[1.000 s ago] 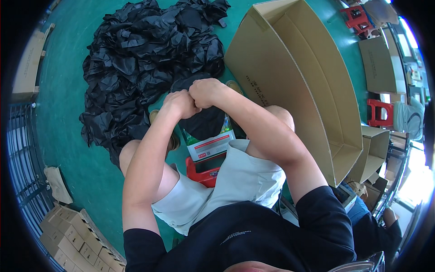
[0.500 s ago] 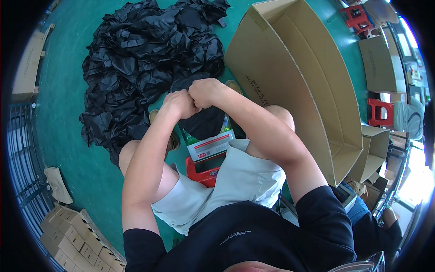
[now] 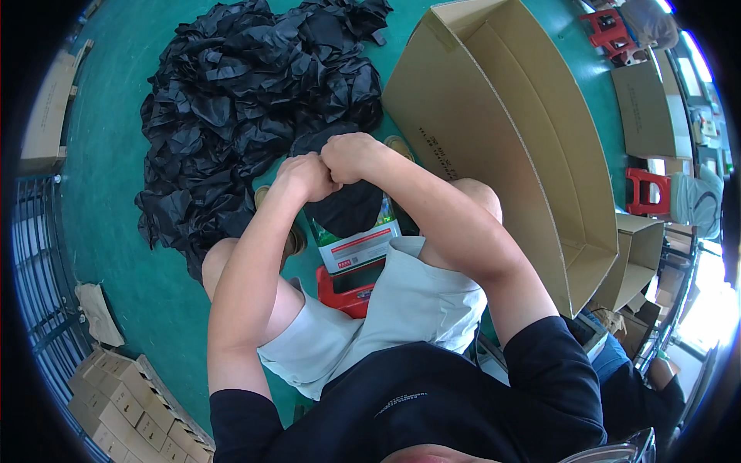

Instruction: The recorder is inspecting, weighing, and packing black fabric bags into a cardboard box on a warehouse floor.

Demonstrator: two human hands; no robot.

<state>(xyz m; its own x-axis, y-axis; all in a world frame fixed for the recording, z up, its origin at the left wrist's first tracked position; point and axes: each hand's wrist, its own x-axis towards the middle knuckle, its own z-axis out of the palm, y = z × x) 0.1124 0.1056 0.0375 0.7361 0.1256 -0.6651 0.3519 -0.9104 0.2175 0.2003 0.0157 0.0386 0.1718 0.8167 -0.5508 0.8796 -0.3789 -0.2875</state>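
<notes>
My left hand (image 3: 309,176) and my right hand (image 3: 351,157) meet in front of my knees, knuckles close together, fingers curled in. Both are closed on a piece of black cloth (image 3: 346,214), which shows above the hands and hangs below them. What the fingertips do is hidden behind the backs of the hands. Under the cloth's lower edge is a printed white, green and red box (image 3: 361,250), between my legs. A big heap of crumpled black cloth (image 3: 247,108) lies on the floor just beyond my hands, to the left.
A tall open cardboard carton (image 3: 478,116) stands close on my right. Between my thighs is a red plastic stool (image 3: 343,297). Stacked small cartons (image 3: 131,405) sit at the lower left. Red stools (image 3: 648,191), more cartons (image 3: 652,108) and another person's arm (image 3: 662,372) are at the right.
</notes>
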